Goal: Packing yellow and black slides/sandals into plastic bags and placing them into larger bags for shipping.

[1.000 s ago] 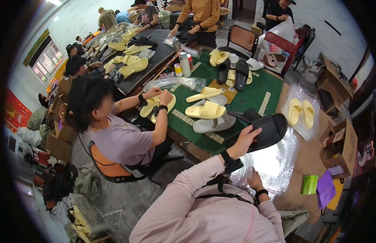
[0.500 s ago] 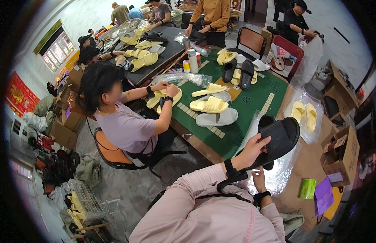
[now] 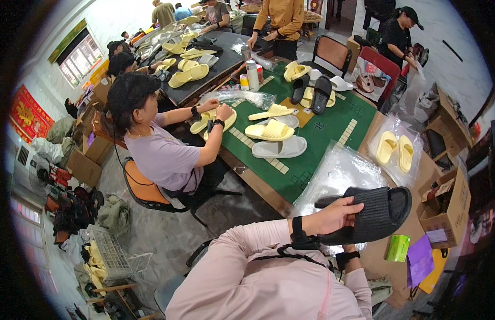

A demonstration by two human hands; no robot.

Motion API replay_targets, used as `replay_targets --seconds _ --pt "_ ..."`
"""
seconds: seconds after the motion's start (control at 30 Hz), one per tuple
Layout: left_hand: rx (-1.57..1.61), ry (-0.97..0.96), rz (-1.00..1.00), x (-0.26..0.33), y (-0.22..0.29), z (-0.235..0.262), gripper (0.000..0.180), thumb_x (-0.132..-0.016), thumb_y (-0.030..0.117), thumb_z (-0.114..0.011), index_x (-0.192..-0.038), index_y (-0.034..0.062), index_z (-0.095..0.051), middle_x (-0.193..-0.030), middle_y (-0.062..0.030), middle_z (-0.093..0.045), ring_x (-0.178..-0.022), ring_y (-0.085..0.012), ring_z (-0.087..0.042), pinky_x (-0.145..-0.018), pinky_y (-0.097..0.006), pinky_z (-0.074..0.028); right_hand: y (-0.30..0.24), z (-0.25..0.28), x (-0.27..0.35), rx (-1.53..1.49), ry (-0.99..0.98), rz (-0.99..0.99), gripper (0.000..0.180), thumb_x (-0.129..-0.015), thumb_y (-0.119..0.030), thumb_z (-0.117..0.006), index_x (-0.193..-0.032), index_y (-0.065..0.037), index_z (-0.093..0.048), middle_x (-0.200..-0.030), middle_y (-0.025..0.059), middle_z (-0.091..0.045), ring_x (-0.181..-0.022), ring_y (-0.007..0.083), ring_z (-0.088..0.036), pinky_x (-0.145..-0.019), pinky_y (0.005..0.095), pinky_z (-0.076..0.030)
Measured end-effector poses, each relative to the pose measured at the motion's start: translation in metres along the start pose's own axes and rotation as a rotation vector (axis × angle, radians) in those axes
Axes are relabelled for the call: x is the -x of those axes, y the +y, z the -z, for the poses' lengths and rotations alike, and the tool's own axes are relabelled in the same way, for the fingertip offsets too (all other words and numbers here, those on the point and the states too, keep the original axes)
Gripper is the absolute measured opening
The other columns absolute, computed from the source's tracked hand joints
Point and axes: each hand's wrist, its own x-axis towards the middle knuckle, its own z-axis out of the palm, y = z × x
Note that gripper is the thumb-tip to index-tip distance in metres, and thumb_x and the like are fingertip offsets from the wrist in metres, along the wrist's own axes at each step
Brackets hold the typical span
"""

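My left hand grips a black slide slipper by its strap, fingers wrapped over the edge. Another dark piece juts out behind that hand, perhaps a second slipper; it is mostly covered. Below the slipper, my right hand shows only a sliver, its fingers hidden. Under and beyond both hands lie clear plastic bags. A pair of yellow slippers rests on clear plastic to the right.
Yellow and grey slippers sit on the green table mat, with black slippers farther back. A co-worker handles yellow slippers at left. At right are an open cardboard box, a green packet and purple paper.
My left hand has lowered the black slipper and turned it more level, toe rightward. My right hand, visible before with fingers raised, is now mostly hidden behind it.
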Motion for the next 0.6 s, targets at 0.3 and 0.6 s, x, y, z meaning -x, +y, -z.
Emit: replay_targets --seconds 0.3,0.6 --pt "0.003 0.007 0.108 0.000 -0.011 -0.013 0.025 -0.089 0.022 -0.054 -0.111 0.0115 -0.051 -0.100 0.0046 -0.059 -0.085 -0.0069 -0.056 -0.074 -0.023 -0.046 0.018 0.025 0.034 0.005 0.020 -0.031 0.038 -0.091 -0.017 -0.048 -0.127 -0.008 -0.040 -0.119 0.0054 -0.050 -0.112 0.0197 -0.045 -0.098 0.0336 -0.035" --pt "0.042 -0.005 0.129 0.008 0.004 -0.017 0.025 -0.090 0.025 -0.053 -0.111 0.0117 -0.051 -0.097 0.0038 -0.059 -0.084 -0.0068 -0.056 -0.073 -0.023 -0.046 0.020 0.015 0.021 -0.006 0.062 -0.063 0.038 -0.091 -0.017 -0.047 -0.127 -0.008 -0.040 -0.119 0.0052 -0.050 -0.112 0.0196 -0.046 -0.098 0.0336 -0.035"
